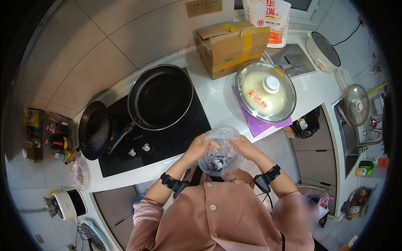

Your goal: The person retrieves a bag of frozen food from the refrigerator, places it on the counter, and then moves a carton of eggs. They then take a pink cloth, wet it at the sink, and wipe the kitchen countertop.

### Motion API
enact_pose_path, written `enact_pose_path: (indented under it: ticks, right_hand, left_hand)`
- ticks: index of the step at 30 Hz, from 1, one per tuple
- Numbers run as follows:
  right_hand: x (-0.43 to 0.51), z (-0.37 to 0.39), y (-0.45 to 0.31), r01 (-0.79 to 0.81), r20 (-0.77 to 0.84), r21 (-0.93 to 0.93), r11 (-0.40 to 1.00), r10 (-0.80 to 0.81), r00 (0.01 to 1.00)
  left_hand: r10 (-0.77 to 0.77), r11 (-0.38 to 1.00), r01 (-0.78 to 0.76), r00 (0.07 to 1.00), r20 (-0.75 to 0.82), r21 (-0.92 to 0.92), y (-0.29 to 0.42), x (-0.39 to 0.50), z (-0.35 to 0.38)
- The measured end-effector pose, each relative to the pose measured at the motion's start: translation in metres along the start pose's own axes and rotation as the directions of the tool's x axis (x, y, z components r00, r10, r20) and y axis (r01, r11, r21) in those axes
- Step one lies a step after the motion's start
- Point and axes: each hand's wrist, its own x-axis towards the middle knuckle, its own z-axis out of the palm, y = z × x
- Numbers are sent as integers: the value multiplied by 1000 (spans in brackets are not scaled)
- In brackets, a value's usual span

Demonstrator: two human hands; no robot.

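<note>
My left hand [199,146] and my right hand [244,147] hold the two sides of a clear plastic bag [221,160] in front of my chest, near the counter's front edge. Fingers of both hands reach inside the bag and show blurred through the plastic. Whether the bag has anything else in it, I cannot tell. Beyond it to the right, a glass lid [260,103] with a white knob covers a round vessel on a purple cloth [256,128]. To the left, a large black frying pan [160,97] stands on the black cooktop [185,135].
A dark wok [94,131] stands at the cooktop's left. A taped cardboard box [235,50] and a large white printed sack [274,18] are at the back. Right of them lie a metal tray [292,58] and a white electric cooker [323,51]. The sink [347,141] is far right.
</note>
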Motion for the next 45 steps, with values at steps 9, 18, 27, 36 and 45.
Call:
enact_pose_path:
  ticks: [9, 18, 27, 36, 45]
  right_hand:
    - [3, -23, 27, 102, 3, -391, 915, -109, 994]
    - [-26, -11, 13, 284, 171, -810, 512, -258, 951]
    - [-26, -2, 7, 537, 374, -792, 291, -465, 802]
    - [-17, 20, -6, 434, 320, -892, 123, -507, 801]
    - [-19, 55, -106, 559, 439, -829, 19, -599, 670]
  left_hand:
    - [-264, 890, 240, 964, -8, -389, -47, 10, -25]
    - [-490, 625, 309, 870, -53, -717, -47, 16, -36]
    - [-500, 525, 280, 866, -25, -804, -33, 21, -29]
    - [-387, 345, 409, 882, 269, -845, -31, 14, -32]
    - [-21, 696, 100, 993, 119, -711, 124, -42, -56]
